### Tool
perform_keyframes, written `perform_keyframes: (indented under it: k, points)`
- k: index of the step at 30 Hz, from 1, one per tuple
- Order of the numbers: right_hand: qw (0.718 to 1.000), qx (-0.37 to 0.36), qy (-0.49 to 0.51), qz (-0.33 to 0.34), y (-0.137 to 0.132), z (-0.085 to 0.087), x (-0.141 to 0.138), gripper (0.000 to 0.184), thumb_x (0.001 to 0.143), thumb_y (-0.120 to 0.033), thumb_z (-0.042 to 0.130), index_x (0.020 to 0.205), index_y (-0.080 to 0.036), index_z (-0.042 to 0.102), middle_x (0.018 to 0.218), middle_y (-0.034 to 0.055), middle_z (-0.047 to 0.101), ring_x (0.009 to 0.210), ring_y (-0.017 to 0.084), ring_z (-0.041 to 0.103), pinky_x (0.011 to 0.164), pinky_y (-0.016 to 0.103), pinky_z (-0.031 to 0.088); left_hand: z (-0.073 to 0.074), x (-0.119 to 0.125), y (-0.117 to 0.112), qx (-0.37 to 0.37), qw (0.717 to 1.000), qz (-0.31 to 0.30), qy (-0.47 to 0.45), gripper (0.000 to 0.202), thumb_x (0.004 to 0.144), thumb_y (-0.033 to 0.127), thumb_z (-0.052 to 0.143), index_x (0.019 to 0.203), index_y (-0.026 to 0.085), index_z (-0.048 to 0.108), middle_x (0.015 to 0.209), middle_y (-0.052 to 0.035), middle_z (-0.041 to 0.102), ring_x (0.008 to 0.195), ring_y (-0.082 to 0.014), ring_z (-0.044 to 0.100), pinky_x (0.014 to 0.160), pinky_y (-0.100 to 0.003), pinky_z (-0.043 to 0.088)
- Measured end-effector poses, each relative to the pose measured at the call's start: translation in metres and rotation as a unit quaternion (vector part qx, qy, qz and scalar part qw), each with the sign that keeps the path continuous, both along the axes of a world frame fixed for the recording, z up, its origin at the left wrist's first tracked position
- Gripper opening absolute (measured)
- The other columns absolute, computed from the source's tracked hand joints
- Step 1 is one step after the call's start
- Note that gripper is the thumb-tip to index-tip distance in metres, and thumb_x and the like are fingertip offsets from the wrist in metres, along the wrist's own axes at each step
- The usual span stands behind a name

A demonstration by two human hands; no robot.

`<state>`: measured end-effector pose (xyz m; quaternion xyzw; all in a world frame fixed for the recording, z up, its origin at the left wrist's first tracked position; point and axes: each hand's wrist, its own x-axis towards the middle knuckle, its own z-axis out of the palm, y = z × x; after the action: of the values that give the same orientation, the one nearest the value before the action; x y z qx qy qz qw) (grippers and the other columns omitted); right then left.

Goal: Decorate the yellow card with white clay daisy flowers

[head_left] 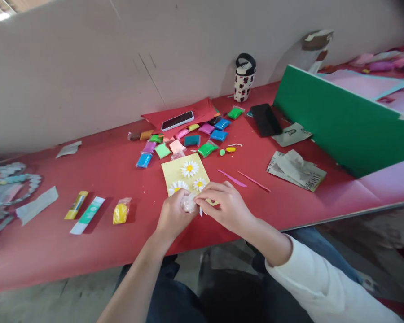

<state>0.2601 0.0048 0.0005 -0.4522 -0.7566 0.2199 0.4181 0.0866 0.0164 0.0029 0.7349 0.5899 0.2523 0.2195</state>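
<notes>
Partly hiding it, left fingers (pixel 178 196) and right fingers (pixel 210 194) grip a blurry whitish packet (pixel 187 204).

A crumpled, whitish packet (pixel 187 204) is held near a yellow card (pixel 171 172) bearing white daisies (pixel 189 169).

Pale-yellow rectangular card (pixel 171 172) is showing white, yellow-centred petalled flowers (pixel 189 169); white cylindrical tumbler (pixel 244 85) is wearing dark patches; flat bench (pixel 101 177) showing red.
</notes>
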Motion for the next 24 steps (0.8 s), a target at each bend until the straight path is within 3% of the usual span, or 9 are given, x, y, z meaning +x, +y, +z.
perform_keyframes:
  k: [6,13,19,22,24]
  points:
    - [0.994,0.069,-0.085,-0.012,0.001,-0.006,0.002,0.015,0.093,-0.032,0.059,0.090,-0.027,0.073,0.091,-0.0003,0.073,0.082,0.015,0.066,0.073,0.033,0.032,-0.007,0.005,-0.008,-0.022,0.998,0.031,0.047,0.021,0.072,0.041,0.059,0.079,0.022,0.050,0.063,0.0034,0.055,0.056,-0.0146,0.053,0.053,-0.024,0.037]
    - [0.983,0.067,-0.171,0.014,-0.004,0.004,-0.004,0.014,0.093,-0.029,0.059,0.096,-0.022,0.070,0.095,0.0035,0.071,0.084,0.017,0.065,0.073,0.033,0.032,-0.012,0.000,-0.016,0.049,0.987,0.005,0.150,0.014,0.082,0.036,0.052,0.085,0.022,0.051,0.075,-0.0029,0.064,0.068,-0.0205,0.064,0.054,-0.026,0.036]
    - [0.962,0.082,-0.259,0.038,-0.008,0.001,-0.015,0.022,0.095,-0.020,0.050,0.081,-0.016,0.067,0.075,0.0055,0.069,0.068,0.017,0.062,0.070,0.033,0.035,-0.017,-0.006,-0.022,0.069,0.975,-0.006,0.211,0.010,0.081,0.032,0.055,0.078,0.023,0.053,0.071,-0.0022,0.064,0.067,-0.0192,0.063,0.052,-0.026,0.031]
    - [0.969,0.063,-0.225,0.076,-0.011,0.002,-0.017,0.024,0.094,-0.015,0.046,0.081,-0.017,0.067,0.077,0.0068,0.069,0.071,0.017,0.063,0.071,0.033,0.038,-0.016,-0.010,-0.026,0.079,0.978,-0.015,0.193,0.013,0.081,0.035,0.057,0.076,0.023,0.055,0.069,-0.0017,0.065,0.064,-0.0177,0.061,0.053,-0.026,0.031]
    - [0.991,-0.014,-0.107,0.084,-0.010,0.008,-0.013,0.021,0.094,-0.020,0.047,0.084,-0.019,0.065,0.081,0.0052,0.070,0.074,0.017,0.064,0.070,0.031,0.042,-0.013,-0.016,-0.025,0.079,0.983,-0.005,0.168,0.020,0.081,0.043,0.059,0.079,0.023,0.057,0.071,-0.0016,0.066,0.065,-0.0173,0.062,0.055,-0.026,0.033]
